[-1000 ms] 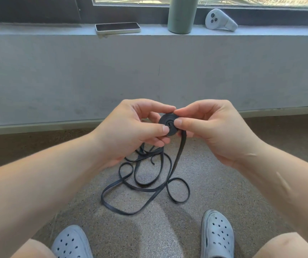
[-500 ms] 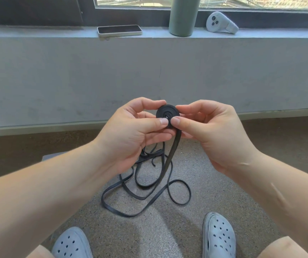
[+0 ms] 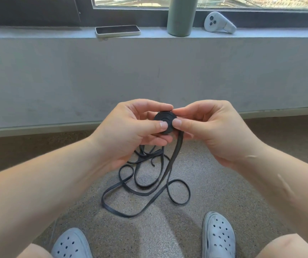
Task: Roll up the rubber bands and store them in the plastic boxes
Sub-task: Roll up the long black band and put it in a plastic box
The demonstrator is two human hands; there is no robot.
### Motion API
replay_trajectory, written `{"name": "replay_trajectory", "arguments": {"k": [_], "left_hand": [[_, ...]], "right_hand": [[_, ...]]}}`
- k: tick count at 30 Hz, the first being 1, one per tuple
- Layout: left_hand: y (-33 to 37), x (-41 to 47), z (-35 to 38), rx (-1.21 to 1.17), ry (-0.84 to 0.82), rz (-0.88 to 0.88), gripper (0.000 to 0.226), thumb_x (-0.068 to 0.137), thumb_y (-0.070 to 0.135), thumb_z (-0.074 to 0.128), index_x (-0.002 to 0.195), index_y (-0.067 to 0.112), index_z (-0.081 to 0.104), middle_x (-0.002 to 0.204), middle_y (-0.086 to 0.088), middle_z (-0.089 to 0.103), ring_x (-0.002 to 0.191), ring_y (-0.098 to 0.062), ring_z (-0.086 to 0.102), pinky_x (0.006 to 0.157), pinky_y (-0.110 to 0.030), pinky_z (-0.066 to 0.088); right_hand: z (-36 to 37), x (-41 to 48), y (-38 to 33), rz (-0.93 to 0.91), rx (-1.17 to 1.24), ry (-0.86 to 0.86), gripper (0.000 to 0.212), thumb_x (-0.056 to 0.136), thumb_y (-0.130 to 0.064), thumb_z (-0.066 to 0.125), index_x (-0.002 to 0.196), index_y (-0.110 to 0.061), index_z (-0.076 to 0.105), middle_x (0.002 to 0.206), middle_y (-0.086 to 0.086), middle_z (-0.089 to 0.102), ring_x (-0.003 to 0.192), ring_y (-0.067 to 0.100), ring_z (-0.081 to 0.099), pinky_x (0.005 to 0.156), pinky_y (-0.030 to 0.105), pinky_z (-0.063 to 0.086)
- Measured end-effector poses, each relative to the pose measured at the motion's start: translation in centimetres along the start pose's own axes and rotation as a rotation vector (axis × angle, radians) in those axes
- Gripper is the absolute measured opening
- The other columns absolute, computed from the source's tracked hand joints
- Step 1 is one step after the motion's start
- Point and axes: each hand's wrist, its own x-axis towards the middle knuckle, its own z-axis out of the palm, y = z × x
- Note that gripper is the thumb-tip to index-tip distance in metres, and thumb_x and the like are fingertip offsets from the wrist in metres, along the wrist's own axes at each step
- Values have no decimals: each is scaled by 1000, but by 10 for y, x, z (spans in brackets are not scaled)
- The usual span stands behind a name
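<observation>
Showing: a head-worn view looking down at two bare forearms that reach in from the lower corners and meet at the centre of the frame.
Left hand (image 3: 130, 131): closed on the coil, thumb pressed against its face and fingers curled behind it.
Right hand (image 3: 214, 131): also closed on the coil, thumb on its face beside the left thumb, forefinger arched over its upper edge.
Coil (image 3: 165, 122): a flat black disc of tightly wound band, held upright between both hands at the centre of the frame, its face turned toward the camera.
Rubber band (image 3: 145, 190): the unrolled length of black band hangs from under the coil and lies in loose overlapping loops on the floor, just below centre.
Floor (image 3: 223, 192): speckled grey-brown, filling the lower half.
Shoes: two pale perforated clogs at the bottom edge, the left shoe (image 3: 71, 244) left of centre, the right shoe (image 3: 218, 235) right of centre.
Wall (image 3: 149, 71): grey, crossing the middle of the frame under a window ledge.
Ledge items: a phone (image 3: 117, 31) lying flat at upper centre, a green bottle (image 3: 181, 17) standing right of it, a white handheld controller (image 3: 219, 23) at upper right.
</observation>
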Motion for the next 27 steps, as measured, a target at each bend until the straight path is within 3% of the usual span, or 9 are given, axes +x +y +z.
{"name": "replay_trajectory", "arguments": {"k": [7, 13, 17, 21, 27], "left_hand": [[1, 0, 0, -50, 37, -16, 28, 85, -10, 65, 102, 10, 75, 85, -12, 74, 68, -34, 73, 64, -29, 63], [-3, -2, 6, -125, 78, 15, 26, 87, -10, 64, 102, 10, 71, 82, -10, 72, 64, -29, 73, 57, -26, 61], [-7, -2, 9, -140, 104, 48, 25, 86, -8, 67, 101, 11, 68, 78, -9, 70, 61, -27, 72, 50, -25, 58], [-9, -2, 10, -66, 104, 35, 25, 84, -8, 70, 100, 11, 67, 73, -5, 68, 51, -19, 66, 41, -22, 51], [1, 1, 2, 38, 25, -2, 20, 83, -9, 71, 90, 9, 65, 72, -7, 66, 53, -25, 67, 47, -26, 56]], "right_hand": [[-6, 2, -9, 24, -53, 13, 11, 80, 2, 76, 76, -8, 73, 69, 9, 73, 65, 18, 71, 60, 27, 57], [6, -4, -2, 9, 65, 47, 8, 82, 4, 73, 80, -3, 71, 76, 13, 77, 68, 21, 74, 60, 26, 58], [11, -6, 3, -23, 145, 76, 7, 81, 7, 72, 85, 2, 71, 73, 12, 75, 60, 18, 71, 55, 20, 53], [9, -4, 6, -49, 52, 115, 10, 80, 8, 75, 84, -1, 73, 70, 8, 74, 60, 14, 69, 55, 19, 52], [-3, 0, -3, -74, -124, 25, 15, 79, 5, 78, 81, -10, 75, 75, 6, 77, 69, 12, 70, 63, 19, 51]]}}
